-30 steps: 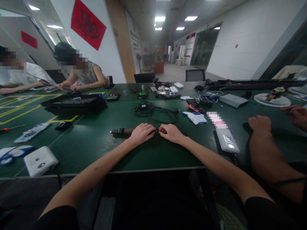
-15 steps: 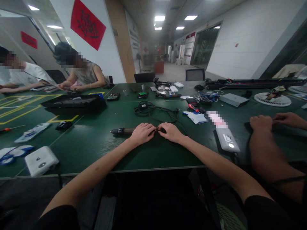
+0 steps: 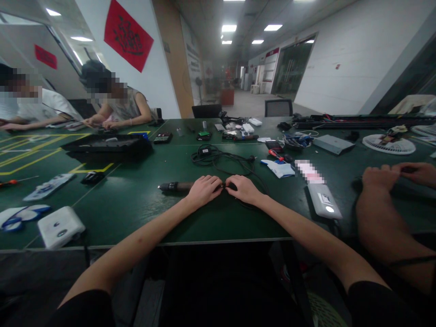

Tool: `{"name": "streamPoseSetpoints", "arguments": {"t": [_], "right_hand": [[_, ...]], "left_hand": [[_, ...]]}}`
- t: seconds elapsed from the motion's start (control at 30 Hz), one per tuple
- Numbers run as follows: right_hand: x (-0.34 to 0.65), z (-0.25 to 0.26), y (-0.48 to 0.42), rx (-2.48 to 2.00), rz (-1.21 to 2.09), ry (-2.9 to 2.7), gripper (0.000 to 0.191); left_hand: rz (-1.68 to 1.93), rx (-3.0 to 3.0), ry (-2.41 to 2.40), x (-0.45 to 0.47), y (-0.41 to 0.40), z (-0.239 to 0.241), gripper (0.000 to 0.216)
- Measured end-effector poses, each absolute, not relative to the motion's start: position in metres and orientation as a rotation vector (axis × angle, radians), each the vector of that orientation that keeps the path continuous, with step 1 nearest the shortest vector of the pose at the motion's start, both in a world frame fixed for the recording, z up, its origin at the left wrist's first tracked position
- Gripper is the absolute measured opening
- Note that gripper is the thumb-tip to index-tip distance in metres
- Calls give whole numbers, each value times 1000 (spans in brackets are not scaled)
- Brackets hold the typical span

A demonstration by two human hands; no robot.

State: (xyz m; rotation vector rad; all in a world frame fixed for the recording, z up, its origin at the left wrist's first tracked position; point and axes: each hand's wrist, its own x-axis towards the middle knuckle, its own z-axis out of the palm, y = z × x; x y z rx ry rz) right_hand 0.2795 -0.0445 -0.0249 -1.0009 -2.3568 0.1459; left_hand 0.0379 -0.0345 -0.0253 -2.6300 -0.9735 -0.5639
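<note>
A dark rod-shaped power tool [image 3: 175, 186] lies on the green table [image 3: 136, 204], its tip pointing left. My left hand [image 3: 203, 190] is curled over the tool's rear end. My right hand [image 3: 242, 188] is closed right beside it, fingertips meeting the left hand's over a small dark part at the tool's cable end. A black cable [image 3: 221, 159] runs from there back to a loose coil behind my hands. What sits between my fingertips is too small to make out.
A white device [image 3: 60, 226] and a grey one [image 3: 323, 201] lie near the front edge. A black tray [image 3: 105, 144], a screwdriver [image 3: 276, 155], small parts and a fan grille [image 3: 388, 144] lie further back. A co-worker's arms [image 3: 381, 213] rest at right; two people sit far left.
My hands stay together on the tool with only slight finger shifts. The co-worker's hands at right have moved closer together. The view has tilted slightly.
</note>
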Motion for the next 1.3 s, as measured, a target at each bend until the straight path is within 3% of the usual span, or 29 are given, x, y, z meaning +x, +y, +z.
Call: {"name": "streamPoseSetpoints", "arguments": {"t": [1.3], "right_hand": [[279, -23, -47, -1004, 90, -2357, 11]], "left_hand": [[-602, -2583, -790, 37, -31, -24, 22]]}}
